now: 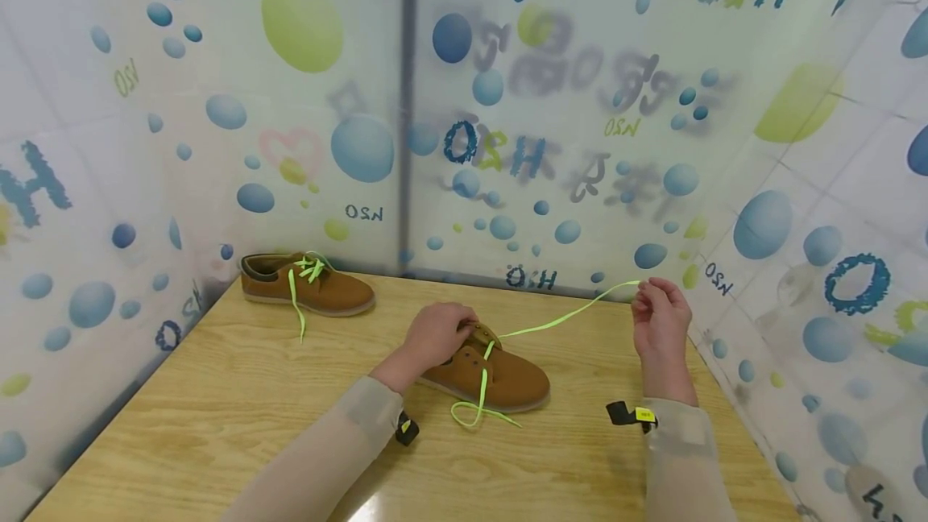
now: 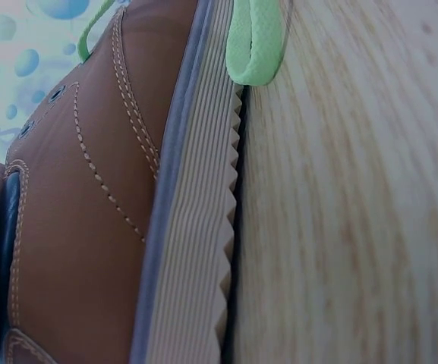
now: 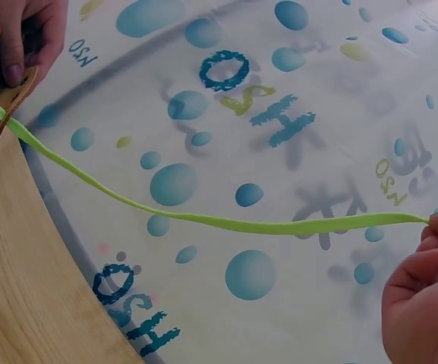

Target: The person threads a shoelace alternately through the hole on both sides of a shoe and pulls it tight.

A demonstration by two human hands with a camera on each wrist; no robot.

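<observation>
A brown shoe (image 1: pixel 518 381) stands on the wooden table, its toe pointing right. My left hand (image 1: pixel 438 334) grips the shoe's far eyelet flap (image 1: pixel 481 335) near the opening; the thumb shows against it in the right wrist view. A neon-green shoelace (image 1: pixel 565 317) runs from that flap up to my right hand (image 1: pixel 661 321), which pinches it near the end. Between flap and fingers the lace sags slightly in the right wrist view. The lace's other end (image 1: pixel 471 417) hangs over the near side and curls in a loop on the table. The left wrist view shows the ridged sole (image 2: pixel 196 189) close up.
A second brown shoe (image 1: pixel 348 292), with green laces through its eyelets, stands at the table's back left. One lace end (image 1: pixel 297 316) hangs down its side onto the wooden table (image 1: pixel 217 409). Curtains (image 1: pixel 580 143) printed with bubbles surround the table's back and sides.
</observation>
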